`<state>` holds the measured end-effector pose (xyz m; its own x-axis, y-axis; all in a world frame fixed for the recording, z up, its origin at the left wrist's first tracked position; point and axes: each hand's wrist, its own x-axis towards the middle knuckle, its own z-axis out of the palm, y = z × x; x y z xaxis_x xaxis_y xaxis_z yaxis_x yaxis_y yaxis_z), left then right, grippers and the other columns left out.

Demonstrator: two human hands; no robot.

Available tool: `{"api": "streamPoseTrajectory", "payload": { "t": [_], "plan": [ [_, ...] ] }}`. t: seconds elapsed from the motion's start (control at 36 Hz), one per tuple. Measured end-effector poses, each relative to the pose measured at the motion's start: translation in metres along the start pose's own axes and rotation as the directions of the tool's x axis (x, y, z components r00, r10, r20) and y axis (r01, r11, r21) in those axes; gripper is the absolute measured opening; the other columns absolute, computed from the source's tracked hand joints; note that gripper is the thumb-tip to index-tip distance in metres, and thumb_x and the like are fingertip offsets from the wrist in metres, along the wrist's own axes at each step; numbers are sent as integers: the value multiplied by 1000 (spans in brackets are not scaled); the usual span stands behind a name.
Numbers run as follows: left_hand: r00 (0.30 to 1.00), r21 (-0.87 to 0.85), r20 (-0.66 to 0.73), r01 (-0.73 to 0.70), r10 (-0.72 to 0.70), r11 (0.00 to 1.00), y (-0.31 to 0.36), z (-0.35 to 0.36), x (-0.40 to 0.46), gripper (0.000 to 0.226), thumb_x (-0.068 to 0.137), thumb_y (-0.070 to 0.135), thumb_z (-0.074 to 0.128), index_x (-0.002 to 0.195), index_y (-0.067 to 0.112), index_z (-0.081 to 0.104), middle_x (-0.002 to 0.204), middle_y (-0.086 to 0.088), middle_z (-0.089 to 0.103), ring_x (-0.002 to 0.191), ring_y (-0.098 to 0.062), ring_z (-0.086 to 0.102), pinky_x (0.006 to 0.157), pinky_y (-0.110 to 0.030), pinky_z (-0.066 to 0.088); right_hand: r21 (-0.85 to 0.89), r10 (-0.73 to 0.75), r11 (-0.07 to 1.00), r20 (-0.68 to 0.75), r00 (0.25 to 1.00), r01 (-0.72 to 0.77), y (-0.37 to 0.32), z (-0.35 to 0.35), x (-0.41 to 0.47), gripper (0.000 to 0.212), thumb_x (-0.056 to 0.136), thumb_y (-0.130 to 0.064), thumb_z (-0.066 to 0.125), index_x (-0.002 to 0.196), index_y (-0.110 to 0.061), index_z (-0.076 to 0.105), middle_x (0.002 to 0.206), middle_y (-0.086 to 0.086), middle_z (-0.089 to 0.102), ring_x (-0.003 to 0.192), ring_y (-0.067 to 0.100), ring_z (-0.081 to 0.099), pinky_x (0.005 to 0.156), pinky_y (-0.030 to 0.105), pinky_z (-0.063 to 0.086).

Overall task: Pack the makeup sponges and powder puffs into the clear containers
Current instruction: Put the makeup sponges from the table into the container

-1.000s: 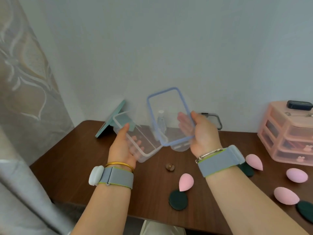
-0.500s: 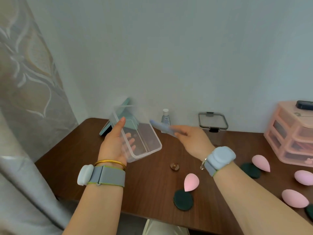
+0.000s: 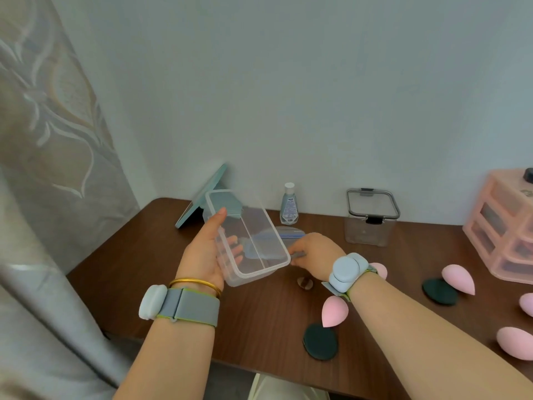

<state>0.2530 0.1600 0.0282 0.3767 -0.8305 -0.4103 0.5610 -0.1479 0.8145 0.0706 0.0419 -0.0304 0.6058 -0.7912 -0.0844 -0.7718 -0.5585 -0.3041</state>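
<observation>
While our left hand (image 3: 206,256) grips the open clear container (image 3: 248,241) tilted above the tabletop (image 3: 259,321) near its back left corner, our right hand (image 3: 314,251) pinches the blue-rimmed lid (image 3: 290,233), which we should lay flat, away from the pink sponges (image 3: 334,311).

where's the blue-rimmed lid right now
In the head view, the blue-rimmed lid lies low over the table behind the clear container, pinched by the right hand.

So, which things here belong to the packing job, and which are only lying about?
For the job:
open clear container held by left hand
its blue-rimmed lid under right hand
latched container
pink sponges
dark puffs

Lying about:
small bottle
pink drawers
teal stand
</observation>
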Motion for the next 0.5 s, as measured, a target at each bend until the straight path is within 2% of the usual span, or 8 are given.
{"api": "streamPoseTrajectory", "payload": {
  "t": [0.08,0.19,0.25,0.33,0.5],
  "plan": [
    [1000,33,26,16,-17,999,-5,3,-1,74,83,45,70,143,10,44,119,-16,60,106,-30,62,101,-44,46,-40,-16,999,-58,998,14,8,4,-1,27,96,-34,53,120,-32,67,105,-4,58,108,19,46,97,30,38],
    [995,93,75,53,-60,994,-13,6,-3,68,85,45,67,140,11,45,119,-15,61,106,-29,63,109,-46,40,-36,-5,999,-86,996,2,10,9,3,27,97,-37,47,112,-34,70,74,-16,40,98,22,42,91,35,41],
    [995,117,77,52,-61,992,-16,7,-4,68,85,45,67,140,12,46,119,-15,62,105,-30,63,106,-45,42,-43,12,999,-82,997,-16,8,10,2,28,99,-35,45,110,-30,70,85,-10,49,105,27,44,92,37,42],
    [996,146,69,43,-54,988,-17,9,-4,71,82,46,70,140,12,47,121,-16,61,106,-30,63,96,-42,46,-73,42,996,-73,996,-47,5,10,-2,31,100,-32,42,117,-27,67,114,5,57,114,30,43,92,40,44],
    [994,166,89,45,-61,985,-20,12,-7,73,80,46,71,141,15,46,123,-16,60,105,-31,63,89,-40,48,0,101,995,-40,994,-101,5,12,-6,31,100,-28,41,117,-26,66,110,6,64,103,28,58,83,37,51]
  ]
}}
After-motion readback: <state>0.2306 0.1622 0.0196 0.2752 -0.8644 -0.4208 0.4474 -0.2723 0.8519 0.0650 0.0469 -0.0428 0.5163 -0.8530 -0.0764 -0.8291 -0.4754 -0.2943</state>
